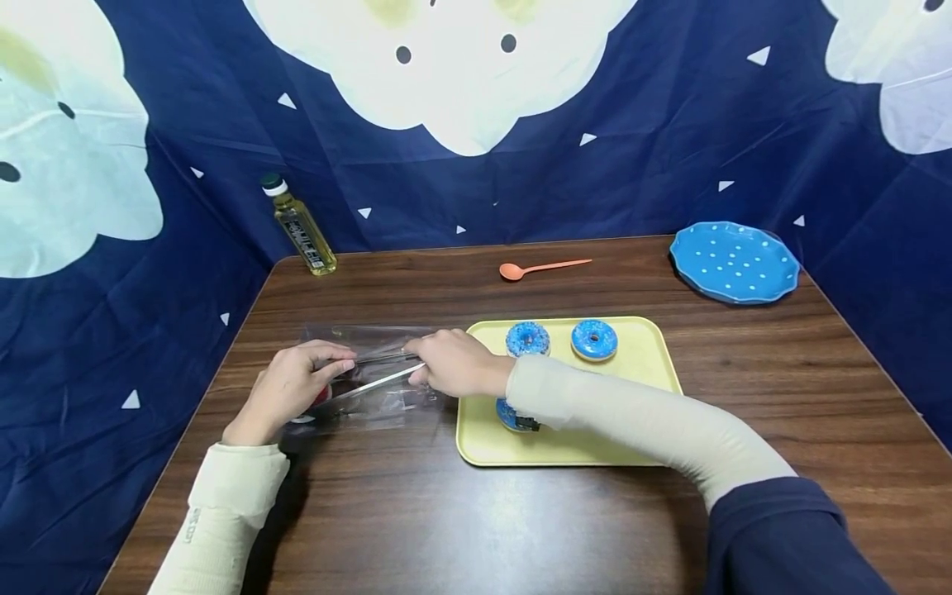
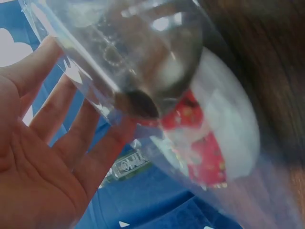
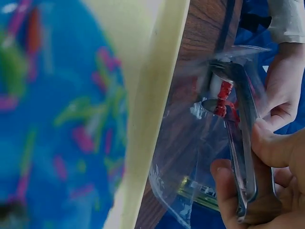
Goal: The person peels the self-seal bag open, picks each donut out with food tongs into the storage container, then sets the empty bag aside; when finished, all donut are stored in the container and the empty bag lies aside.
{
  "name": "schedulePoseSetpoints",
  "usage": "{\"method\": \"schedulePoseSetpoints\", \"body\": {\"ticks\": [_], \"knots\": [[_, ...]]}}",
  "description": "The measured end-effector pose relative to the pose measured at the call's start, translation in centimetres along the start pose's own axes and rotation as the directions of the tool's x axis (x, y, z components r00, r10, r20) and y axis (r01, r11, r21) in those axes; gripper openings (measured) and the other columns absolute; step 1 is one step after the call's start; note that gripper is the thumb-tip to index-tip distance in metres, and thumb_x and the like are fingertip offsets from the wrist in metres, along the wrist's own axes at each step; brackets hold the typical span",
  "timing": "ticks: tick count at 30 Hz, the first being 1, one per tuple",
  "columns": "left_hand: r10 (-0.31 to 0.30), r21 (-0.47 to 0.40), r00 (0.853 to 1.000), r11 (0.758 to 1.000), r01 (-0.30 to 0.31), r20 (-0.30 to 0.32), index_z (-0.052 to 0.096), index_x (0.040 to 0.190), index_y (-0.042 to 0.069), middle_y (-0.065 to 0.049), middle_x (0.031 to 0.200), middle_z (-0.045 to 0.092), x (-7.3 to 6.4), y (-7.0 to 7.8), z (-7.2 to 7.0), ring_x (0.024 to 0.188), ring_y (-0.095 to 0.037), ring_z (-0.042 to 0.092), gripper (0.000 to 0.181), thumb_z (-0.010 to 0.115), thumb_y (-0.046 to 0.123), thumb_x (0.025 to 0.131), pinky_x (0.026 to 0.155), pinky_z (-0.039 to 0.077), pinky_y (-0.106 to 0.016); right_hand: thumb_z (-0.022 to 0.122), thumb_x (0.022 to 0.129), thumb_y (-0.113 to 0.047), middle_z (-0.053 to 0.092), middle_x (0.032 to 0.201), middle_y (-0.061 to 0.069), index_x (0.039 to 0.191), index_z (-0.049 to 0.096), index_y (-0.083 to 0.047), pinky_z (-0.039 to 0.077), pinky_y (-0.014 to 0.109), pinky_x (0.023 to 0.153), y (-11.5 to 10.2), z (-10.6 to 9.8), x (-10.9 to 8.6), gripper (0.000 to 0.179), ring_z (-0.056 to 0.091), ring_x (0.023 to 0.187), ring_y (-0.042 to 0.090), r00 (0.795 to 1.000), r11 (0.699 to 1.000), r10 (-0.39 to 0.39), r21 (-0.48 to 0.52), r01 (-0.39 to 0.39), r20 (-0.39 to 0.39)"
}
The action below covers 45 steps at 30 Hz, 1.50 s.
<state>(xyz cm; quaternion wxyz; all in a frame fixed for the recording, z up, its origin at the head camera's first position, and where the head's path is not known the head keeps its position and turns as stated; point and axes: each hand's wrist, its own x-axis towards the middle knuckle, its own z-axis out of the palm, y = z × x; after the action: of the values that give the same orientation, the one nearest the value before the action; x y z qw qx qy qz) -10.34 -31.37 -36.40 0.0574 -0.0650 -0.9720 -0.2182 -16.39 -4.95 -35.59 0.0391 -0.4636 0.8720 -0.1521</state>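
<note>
My right hand [image 1: 457,364] grips metal tongs [image 3: 248,119], whose arms point left from the hand. The tongs' tips reach into a clear plastic bag [image 1: 402,411] on the table's left side. My left hand [image 1: 286,388] holds the bag's edge between thumb and fingers, near the tips. Inside the bag, up against the tongs' rounded end, is a white item with a red patterned band [image 2: 207,157]; its kind cannot be told. In the right wrist view, a blue doughnut with sprinkles [image 3: 71,119] looms close to the camera.
A yellow tray [image 1: 470,450] sits under my right forearm, bearing blue doughnuts [image 1: 594,340], one partly covered by the wrist. Behind lie an orange spoon [image 1: 511,271] and a blue dotted plate [image 1: 732,260]. An oil bottle [image 1: 305,235] stands at the back left corner.
</note>
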Motion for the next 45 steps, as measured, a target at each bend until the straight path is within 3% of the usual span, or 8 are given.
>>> {"method": "schedulePoseSetpoints", "body": {"ticks": [9,17,22,25,33,41,45], "knots": [[-0.005,-0.010,1.000,1.000,0.006,0.029,0.078,0.111,0.015,-0.009,0.119,0.071,-0.2,0.1,-0.2,0.117,-0.036,0.061,0.024,0.067,0.031,0.099,0.091,0.047,-0.062,0.070,0.096,-0.031,0.071,0.121,0.008,0.135,0.064,-0.005,0.056,0.035,0.080,1.1,-1.3,-1.6,0.046,0.072,0.093,0.019,1.000,0.999,0.019,0.049,-0.018,-0.010],[0.006,-0.009,1.000,1.000,-0.006,0.025,0.079,0.111,0.014,-0.010,0.118,0.071,-0.1,0.0,0.0,0.115,-0.036,0.063,0.022,0.070,0.028,0.097,0.090,0.048,-0.061,0.071,0.096,-0.026,0.070,0.121,0.011,0.133,0.064,-0.003,0.056,0.036,0.075,3.2,-2.6,-4.7,0.045,0.070,0.080,0.019,0.996,0.991,0.082,0.111,-0.080,-0.017],[-0.013,-0.008,0.999,1.000,0.013,0.041,0.079,0.112,0.014,-0.011,0.121,0.070,-0.4,0.0,0.0,0.116,-0.039,0.062,0.023,0.069,0.029,0.098,0.088,0.049,-0.062,0.073,0.095,-0.025,0.069,0.124,0.010,0.132,0.065,-0.003,0.056,0.040,0.083,3.8,-3.0,-5.8,0.045,0.071,0.098,0.023,0.995,0.993,0.086,0.089,-0.082,-0.043],[-0.001,-0.013,0.999,1.000,0.002,0.036,0.079,0.111,0.014,-0.011,0.120,0.070,-0.3,-0.1,0.0,0.116,-0.039,0.062,0.022,0.069,0.028,0.098,0.089,0.048,-0.062,0.072,0.095,-0.025,0.069,0.125,0.011,0.134,0.063,-0.002,0.056,0.039,0.084,3.7,-3.1,-5.7,0.046,0.071,0.099,0.023,0.996,0.991,0.081,0.109,-0.076,-0.043],[-0.016,-0.012,0.999,1.000,0.016,0.042,0.079,0.112,0.016,-0.009,0.120,0.070,0.0,0.2,0.4,0.116,-0.036,0.061,0.022,0.068,0.031,0.098,0.089,0.047,-0.062,0.070,0.097,-0.029,0.067,0.127,0.013,0.138,0.060,-0.001,0.052,0.029,0.068,2.8,-2.3,-4.0,0.051,0.062,0.062,0.012,0.999,0.992,0.055,0.111,-0.055,0.003],[0.002,-0.017,1.000,1.000,-0.001,0.028,0.079,0.111,0.017,-0.010,0.120,0.070,-0.1,0.1,0.3,0.116,-0.037,0.061,0.022,0.068,0.032,0.098,0.088,0.048,-0.062,0.071,0.096,-0.027,0.070,0.120,0.014,0.133,0.063,0.000,0.057,0.038,0.080,2.9,-2.0,-4.5,0.047,0.072,0.090,0.023,0.998,0.996,0.035,0.079,-0.031,-0.056],[0.007,-0.003,1.000,1.000,-0.007,0.021,0.079,0.111,0.015,-0.010,0.120,0.070,-0.2,-0.1,0.2,0.115,-0.037,0.062,0.023,0.069,0.031,0.098,0.087,0.049,-0.061,0.072,0.095,-0.024,0.072,0.114,0.014,0.131,0.064,0.001,0.057,0.037,0.075,3.1,-2.3,-5.5,0.045,0.071,0.085,0.021,0.996,0.994,0.033,0.108,-0.024,-0.088]]}}
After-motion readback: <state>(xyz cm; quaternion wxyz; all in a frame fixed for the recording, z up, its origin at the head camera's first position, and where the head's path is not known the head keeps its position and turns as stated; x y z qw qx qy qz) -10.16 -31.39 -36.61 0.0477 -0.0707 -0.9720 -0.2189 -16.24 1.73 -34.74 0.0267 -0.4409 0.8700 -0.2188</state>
